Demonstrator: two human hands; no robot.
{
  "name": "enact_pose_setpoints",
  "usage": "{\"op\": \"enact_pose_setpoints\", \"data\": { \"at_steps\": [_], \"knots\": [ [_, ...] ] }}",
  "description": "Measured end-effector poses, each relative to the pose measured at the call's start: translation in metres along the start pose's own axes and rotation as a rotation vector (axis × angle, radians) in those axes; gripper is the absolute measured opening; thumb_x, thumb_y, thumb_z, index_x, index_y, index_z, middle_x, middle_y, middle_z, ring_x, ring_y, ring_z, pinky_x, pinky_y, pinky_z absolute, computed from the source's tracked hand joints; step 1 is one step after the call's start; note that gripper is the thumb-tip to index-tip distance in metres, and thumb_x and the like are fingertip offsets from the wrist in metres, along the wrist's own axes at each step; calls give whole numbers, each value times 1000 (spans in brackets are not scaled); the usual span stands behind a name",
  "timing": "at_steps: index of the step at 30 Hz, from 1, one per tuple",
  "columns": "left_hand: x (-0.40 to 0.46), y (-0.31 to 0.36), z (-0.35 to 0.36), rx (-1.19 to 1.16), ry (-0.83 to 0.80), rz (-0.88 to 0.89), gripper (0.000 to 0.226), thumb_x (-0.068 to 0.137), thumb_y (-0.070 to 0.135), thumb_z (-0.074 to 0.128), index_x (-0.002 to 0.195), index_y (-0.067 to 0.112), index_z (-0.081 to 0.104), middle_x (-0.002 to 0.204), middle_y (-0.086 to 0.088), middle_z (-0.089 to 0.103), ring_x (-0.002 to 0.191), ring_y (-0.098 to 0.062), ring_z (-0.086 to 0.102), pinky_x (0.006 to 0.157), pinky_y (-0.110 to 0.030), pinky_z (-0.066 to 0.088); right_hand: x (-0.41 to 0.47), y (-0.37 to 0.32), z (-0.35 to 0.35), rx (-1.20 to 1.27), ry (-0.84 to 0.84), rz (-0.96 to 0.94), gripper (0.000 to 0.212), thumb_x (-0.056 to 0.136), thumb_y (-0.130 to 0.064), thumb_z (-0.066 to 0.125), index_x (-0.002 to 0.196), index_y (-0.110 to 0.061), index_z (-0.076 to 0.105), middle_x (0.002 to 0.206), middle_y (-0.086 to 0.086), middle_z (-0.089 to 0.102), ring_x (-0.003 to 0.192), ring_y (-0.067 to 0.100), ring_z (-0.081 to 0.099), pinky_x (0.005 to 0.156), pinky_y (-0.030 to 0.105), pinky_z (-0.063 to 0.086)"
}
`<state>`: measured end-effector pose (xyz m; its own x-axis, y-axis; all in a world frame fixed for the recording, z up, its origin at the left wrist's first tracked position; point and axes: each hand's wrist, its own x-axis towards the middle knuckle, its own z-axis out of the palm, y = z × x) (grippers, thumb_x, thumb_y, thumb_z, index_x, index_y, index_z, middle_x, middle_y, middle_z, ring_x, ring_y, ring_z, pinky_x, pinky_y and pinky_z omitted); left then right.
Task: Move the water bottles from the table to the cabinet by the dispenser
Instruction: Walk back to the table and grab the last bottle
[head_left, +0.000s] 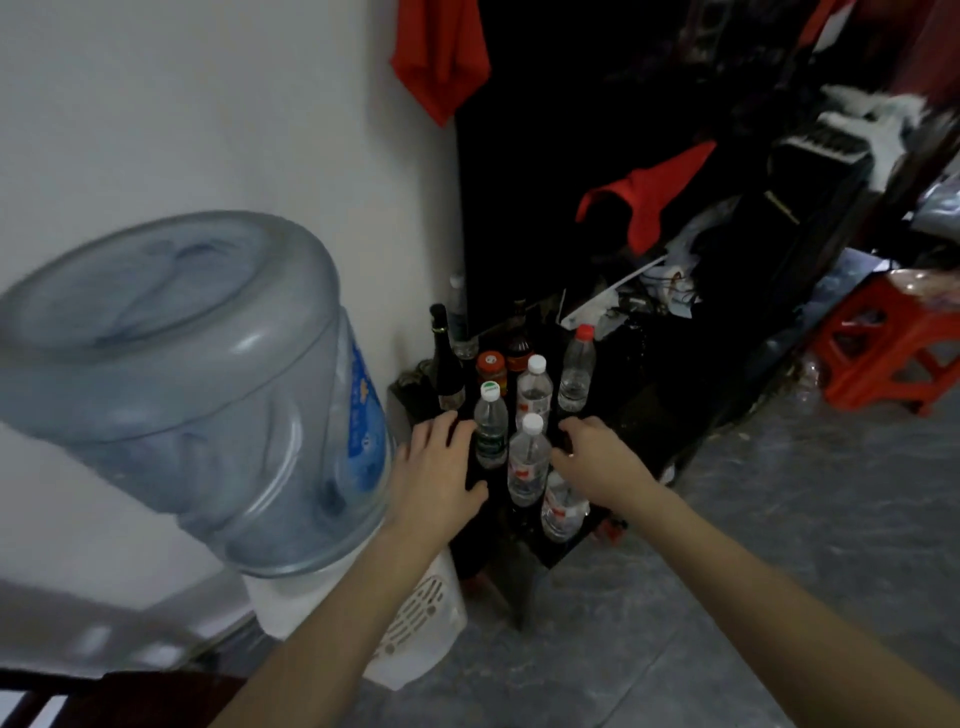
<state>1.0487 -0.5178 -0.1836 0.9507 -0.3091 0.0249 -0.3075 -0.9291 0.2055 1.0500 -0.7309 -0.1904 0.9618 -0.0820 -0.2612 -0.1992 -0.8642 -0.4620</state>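
Five clear plastic water bottles (529, 460) stand upright, capped and close together on the low dark cabinet (649, 415) just beside the water dispenser (415, 618).

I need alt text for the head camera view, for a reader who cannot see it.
Both hands, left hand and right hand, reach open toward clear water bottles standing on a low dark cabinet. A water dispenser with a large blue jug stands to the left, by a white wall.

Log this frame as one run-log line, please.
stage: placing | left hand: open, empty | right hand: open, empty | clear plastic water bottles: upright on dark cabinet | blue dispenser jug: left
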Motion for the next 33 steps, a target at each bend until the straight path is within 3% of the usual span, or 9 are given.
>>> {"op": "enact_pose_setpoints", "data": {
  "at_steps": [9,15,18,24,28,33],
  "knots": [
    [-104,-19,-45,-11,112,16,59,94,42,57,147,26,39,161,3,28,145,-20,31,113,-37,31,-104,-53,36,-248,180,-134,64,94,-34,53,151,-17,29,150,9,37,132,31,41,92,42,50],
    [-183,-35,-55,2,114,-17,61,90,40,61,147,26,42,161,-1,32,142,-25,35,111,-39,31,-172,-77,70,-302,129,-130,62,90,-33,59,145,-18,36,147,8,38,133,32,40,87,45,53],
    [-219,-39,-58,38,78,-57,65,93,46,58,152,28,34,163,-1,26,145,-25,31,115,-40,28,-201,-89,79,-309,100,-146,65,90,-34,57,149,-19,33,152,7,33,136,31,38,93,45,50],
    [-280,-48,-71,64,87,-203,67,94,49,56,153,28,30,167,-3,18,150,-28,24,119,-46,23,-241,-126,77,-330,84,-304,69,93,-35,54,154,-21,26,160,7,27,144,30,31,105,46,44],
    [-327,-53,-81,91,145,-324,67,92,49,58,150,25,36,165,-5,26,147,-32,30,117,-48,28,-263,-155,82,-343,63,-443,66,95,-37,54,153,-21,27,159,6,27,143,28,32,106,43,41],
    [-385,-50,-89,128,145,-517,64,95,53,53,150,27,33,167,-3,20,151,-30,25,119,-47,25,-297,-179,103,-340,0,-617,66,95,-38,53,153,-21,26,159,6,27,142,27,32,108,43,38]
  ]
}}
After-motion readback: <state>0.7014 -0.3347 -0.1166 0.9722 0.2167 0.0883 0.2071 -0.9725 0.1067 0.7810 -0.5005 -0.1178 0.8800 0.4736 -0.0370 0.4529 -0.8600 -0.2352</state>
